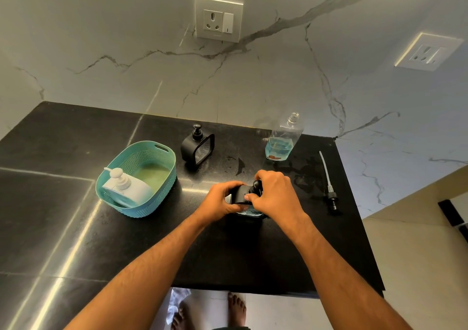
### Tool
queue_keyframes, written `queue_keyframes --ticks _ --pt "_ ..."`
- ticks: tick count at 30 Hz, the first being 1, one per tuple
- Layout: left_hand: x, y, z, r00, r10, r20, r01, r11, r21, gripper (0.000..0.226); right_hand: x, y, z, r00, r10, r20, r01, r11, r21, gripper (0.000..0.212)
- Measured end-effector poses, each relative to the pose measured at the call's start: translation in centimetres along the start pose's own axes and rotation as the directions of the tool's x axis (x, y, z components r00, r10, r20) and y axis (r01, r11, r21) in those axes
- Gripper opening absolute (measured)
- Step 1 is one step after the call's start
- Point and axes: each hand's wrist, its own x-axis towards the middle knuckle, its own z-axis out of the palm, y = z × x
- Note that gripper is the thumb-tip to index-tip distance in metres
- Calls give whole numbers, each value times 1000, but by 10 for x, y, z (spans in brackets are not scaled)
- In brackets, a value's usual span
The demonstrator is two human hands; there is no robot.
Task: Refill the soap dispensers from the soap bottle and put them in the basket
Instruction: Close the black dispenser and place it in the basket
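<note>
Head view, item: black dispenser point(239, 194), near counter point(76, 228) edge, blue soap inside. My left hand point(217, 200) grips its body; my right hand point(274, 194) is closed on the pump top. Best practice: steady the base, turn squarely until snug. Basket point(162, 185) left holds the white dispenser point(126, 185); soap bottle point(282, 142) behind.

You have a single view, worn on your head, looking forward and steeply down over the black counter point(76, 203). It faces the marble wall point(126, 51) behind the counter, where a socket point(219, 19) sits near the top of the frame. The wide lens bends the counter's edges. Your forearms enter from the bottom, and your bare feet point(236, 309) show on the floor beneath the counter's near edge, so the camera sits close above.
</note>
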Motion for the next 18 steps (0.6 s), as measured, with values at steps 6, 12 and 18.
queue_keyframes --ticks 6,12,18 --pt "0 0 0 1000 -3 -6 3 1000 3 59 -1 -1 1 998 -63 -7 63 998 11 46" --pt "-2 2 0 1000 1 -14 -1 1000 -17 59 -2 -2 2 998 -65 -21 65 998 18 50" --pt "-2 2 0 1000 -5 -13 5 1000 -23 58 2 -3 1 998 -30 -50 28 999 -33 50"
